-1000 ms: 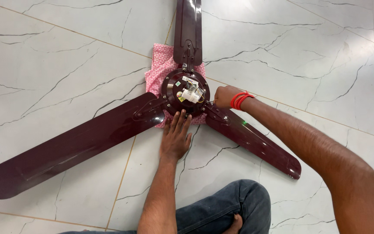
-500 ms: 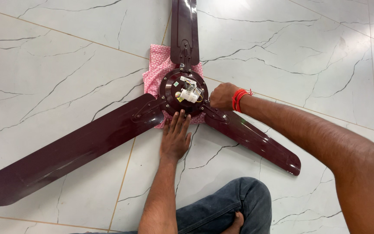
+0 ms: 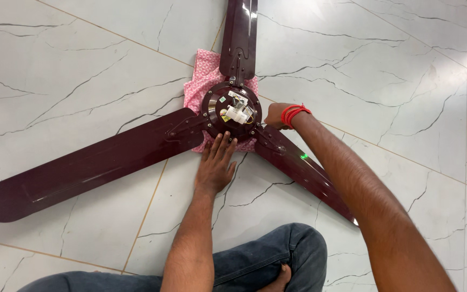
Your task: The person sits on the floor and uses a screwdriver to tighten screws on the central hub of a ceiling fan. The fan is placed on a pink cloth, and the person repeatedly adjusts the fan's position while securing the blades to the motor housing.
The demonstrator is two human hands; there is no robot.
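Note:
A dark maroon ceiling fan lies on the floor with three blades spread out; its round motor hub (image 3: 217, 105) has white wiring parts on top. A pink cloth (image 3: 200, 75) lies under the hub. My left hand (image 3: 215, 165) rests flat on the floor with its fingertips touching the hub's near edge. My right hand (image 3: 274, 115), with red threads around the wrist, is curled against the hub's right side above the right blade (image 3: 304, 167); what it grips is hidden.
The floor is white marble tile (image 3: 71, 70) with grey veins and thin joints. My bent knee in blue jeans (image 3: 266, 259) and a bare foot (image 3: 282, 278) are at the bottom. The left blade (image 3: 82, 167) reaches far left, the third blade (image 3: 240, 32) goes up.
My right hand has slid left along the right blade to the hub's side. My left hand stays in place. The view has shifted slightly.

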